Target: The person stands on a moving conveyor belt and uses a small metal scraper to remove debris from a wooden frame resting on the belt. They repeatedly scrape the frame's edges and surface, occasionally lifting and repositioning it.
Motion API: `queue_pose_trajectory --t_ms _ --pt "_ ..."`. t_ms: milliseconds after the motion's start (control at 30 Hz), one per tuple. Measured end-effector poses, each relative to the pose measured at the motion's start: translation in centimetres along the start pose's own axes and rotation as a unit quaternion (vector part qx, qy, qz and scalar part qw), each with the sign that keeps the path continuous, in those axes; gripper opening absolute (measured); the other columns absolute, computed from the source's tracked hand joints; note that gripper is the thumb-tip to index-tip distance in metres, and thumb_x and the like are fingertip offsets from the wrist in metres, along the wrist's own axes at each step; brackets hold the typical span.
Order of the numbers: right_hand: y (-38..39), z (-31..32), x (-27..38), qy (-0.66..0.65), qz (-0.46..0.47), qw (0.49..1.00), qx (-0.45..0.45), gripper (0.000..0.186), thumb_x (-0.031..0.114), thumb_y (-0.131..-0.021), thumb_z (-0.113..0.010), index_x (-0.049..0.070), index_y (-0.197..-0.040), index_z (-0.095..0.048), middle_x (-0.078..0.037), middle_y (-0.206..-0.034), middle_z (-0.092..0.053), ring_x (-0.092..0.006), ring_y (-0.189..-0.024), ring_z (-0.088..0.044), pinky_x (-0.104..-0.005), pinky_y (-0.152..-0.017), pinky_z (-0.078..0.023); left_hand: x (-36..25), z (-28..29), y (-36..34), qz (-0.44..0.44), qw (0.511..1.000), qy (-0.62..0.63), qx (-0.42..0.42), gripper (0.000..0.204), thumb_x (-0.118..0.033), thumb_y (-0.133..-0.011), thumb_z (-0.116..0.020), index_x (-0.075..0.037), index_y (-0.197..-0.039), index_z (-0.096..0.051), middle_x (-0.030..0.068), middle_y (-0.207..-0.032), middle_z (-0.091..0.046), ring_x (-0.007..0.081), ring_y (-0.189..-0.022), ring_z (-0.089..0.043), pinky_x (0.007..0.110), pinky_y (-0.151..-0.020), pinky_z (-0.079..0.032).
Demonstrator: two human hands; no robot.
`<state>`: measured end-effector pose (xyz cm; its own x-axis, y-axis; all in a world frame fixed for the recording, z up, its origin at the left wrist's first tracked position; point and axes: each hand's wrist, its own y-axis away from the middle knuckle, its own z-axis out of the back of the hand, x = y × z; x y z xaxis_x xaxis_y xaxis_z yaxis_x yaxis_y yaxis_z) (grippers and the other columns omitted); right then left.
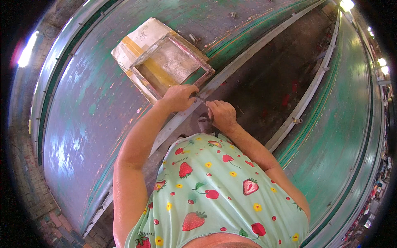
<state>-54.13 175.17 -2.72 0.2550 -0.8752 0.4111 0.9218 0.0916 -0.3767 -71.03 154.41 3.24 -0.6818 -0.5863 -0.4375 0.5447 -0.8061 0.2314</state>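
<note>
My two hands meet in front of me, above the near rail of the long table on the left. My left hand (180, 97) is closed, thumb and fingers pinched at a small dark thing (200, 99) that runs toward the other hand. My right hand (222, 115) is closed too, its fingers curled at the other end of it. The thing is too small and shaded to name. Just beyond my left hand lies a worn wooden frame (138, 74) with a pale, brown-stained panel inside. It rests on a flat cardboard piece (124, 51) with brown tape across it.
A long table (78, 124) with a green-stained grey top spreads to the left. Metal rails (264, 40) edge the dark gap (281, 66) between it and a second green-stained table (343, 136) on the right. Small metal fittings (297, 120) stick out along the rails.
</note>
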Motion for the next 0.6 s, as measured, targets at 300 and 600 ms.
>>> queue_pose_trajectory --t_ms 300,600 --pt "0.9 -1.5 0.0 0.028 -0.018 0.998 -0.047 0.021 0.013 -0.096 -0.078 0.010 -0.117 -0.077 -0.008 -0.091 -0.073 -0.0327 -0.082 -0.071 -0.0428 -0.070 -0.051 1.0 -2.0 -0.6 0.008 0.999 0.017 -0.030 0.035 -0.037 -0.108 -0.069 -0.016 -0.136 -0.073 0.0156 -0.128 -0.080 0.0418 -0.114 -0.077 0.056 -0.097 -0.061" --pt "2.3 -6.4 -2.0 -0.649 -0.473 0.591 0.081 0.021 0.030 -0.113 -0.070 0.010 -0.120 -0.073 0.003 -0.069 -0.060 -0.0129 -0.056 -0.054 -0.0334 -0.051 -0.040 0.8 -2.6 -0.3 0.025 0.999 0.012 -0.044 0.035 -0.040 -0.108 -0.070 -0.017 -0.135 -0.074 0.0128 -0.130 -0.080 0.0397 -0.117 -0.077 0.054 -0.096 -0.061"
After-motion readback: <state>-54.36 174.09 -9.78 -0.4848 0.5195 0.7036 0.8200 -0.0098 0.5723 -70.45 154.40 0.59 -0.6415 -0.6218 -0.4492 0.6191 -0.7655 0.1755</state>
